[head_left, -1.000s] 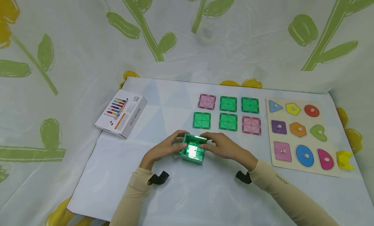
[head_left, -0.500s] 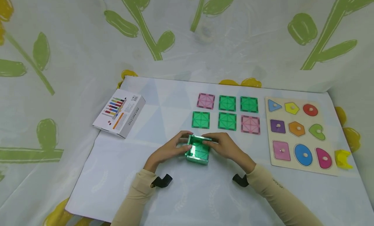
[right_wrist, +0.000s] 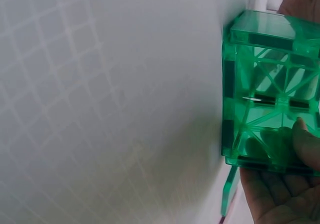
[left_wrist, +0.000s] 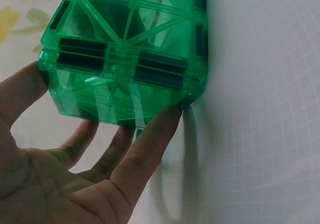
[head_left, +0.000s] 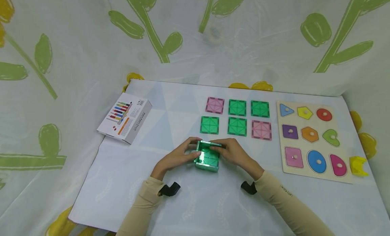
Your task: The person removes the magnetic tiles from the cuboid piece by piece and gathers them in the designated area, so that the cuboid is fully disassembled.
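Observation:
An open-topped box of clear green magnetic tiles (head_left: 208, 159) stands on the table between both hands. My left hand (head_left: 178, 155) holds its left side, the thumb near the top rim and the fingers around the back. In the left wrist view the left hand's fingers (left_wrist: 150, 149) curl about the tile box (left_wrist: 125, 44). My right hand (head_left: 236, 153) grips the right side; its thumb reaches over the rim. In the right wrist view that thumb (right_wrist: 306, 141) lies against the box's tile (right_wrist: 270, 114), with the other fingers partly hidden below.
Behind the hands lie flat green magnetic tiles (head_left: 237, 126) and pink ones (head_left: 261, 130) in two rows. A wooden shape puzzle board (head_left: 327, 161) is at the right, beside a yellow notched piece (head_left: 358, 166). At the left sits a white cardboard box (head_left: 125, 118).
Both hands and the green tile box have shifted slightly to the right since one second ago. Over the last half second they have hardly moved.

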Motion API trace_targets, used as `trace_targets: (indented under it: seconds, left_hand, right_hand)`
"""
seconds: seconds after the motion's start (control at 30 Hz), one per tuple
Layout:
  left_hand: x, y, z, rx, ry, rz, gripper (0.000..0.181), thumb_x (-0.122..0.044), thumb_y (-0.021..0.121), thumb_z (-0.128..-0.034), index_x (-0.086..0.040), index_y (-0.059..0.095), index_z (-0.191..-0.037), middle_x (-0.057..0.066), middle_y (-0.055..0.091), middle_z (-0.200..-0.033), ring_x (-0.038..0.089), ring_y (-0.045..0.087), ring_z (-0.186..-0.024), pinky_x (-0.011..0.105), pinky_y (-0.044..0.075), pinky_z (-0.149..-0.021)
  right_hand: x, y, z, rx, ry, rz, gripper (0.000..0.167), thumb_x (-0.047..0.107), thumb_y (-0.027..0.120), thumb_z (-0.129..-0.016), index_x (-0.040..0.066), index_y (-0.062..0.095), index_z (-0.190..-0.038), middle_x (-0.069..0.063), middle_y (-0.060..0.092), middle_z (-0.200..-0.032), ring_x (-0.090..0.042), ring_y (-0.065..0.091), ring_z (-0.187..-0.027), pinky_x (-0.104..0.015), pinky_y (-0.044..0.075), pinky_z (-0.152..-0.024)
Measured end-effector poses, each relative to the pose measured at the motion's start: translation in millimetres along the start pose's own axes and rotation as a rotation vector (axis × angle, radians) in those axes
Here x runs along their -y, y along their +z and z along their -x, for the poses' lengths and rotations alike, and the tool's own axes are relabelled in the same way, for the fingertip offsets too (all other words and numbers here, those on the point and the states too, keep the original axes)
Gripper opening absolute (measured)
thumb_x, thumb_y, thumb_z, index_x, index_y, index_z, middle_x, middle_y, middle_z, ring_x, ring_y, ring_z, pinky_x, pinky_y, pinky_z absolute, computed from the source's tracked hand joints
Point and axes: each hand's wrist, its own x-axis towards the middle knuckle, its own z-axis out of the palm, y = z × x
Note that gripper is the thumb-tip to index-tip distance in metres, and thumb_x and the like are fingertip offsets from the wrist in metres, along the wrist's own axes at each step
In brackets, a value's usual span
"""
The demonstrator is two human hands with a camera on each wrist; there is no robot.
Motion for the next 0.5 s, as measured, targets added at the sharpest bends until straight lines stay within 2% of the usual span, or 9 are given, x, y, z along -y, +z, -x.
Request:
trace_targets:
  seconds: [0.27,0.5]
  left_hand:
    - [0.9,-0.1,0.7,-0.004,-0.008,-0.021,0.063,-0.043,0.063,-0.0972,-0.030,0.034,-0.151,0.010,0.040,-0.157,0.033,0.035,-0.148,0.058,0.041,-0.113]
    - [-2.0,-1.0,1.1,-0.008,0.001,-0.027,0.064,-0.044,0.064,-0.0965,-0.029,0.034,-0.151,0.009,0.041,-0.156,0.032,0.037,-0.148,0.060,0.037,-0.115]
  right_hand:
    - [-1.0,1.5,-0.1,0.000,-0.004,-0.009,0.029,0.018,0.068,-0.096,0.011,0.073,-0.123,-0.008,0.075,-0.120,-0.014,0.064,-0.097,-0.029,0.053,-0.083]
    - [-1.9,0.9,-1.8,-0.005,-0.002,-0.029,0.029,0.017,0.066,-0.097,0.009,0.072,-0.124,-0.009,0.074,-0.121,-0.020,0.068,-0.104,-0.039,0.057,-0.090]
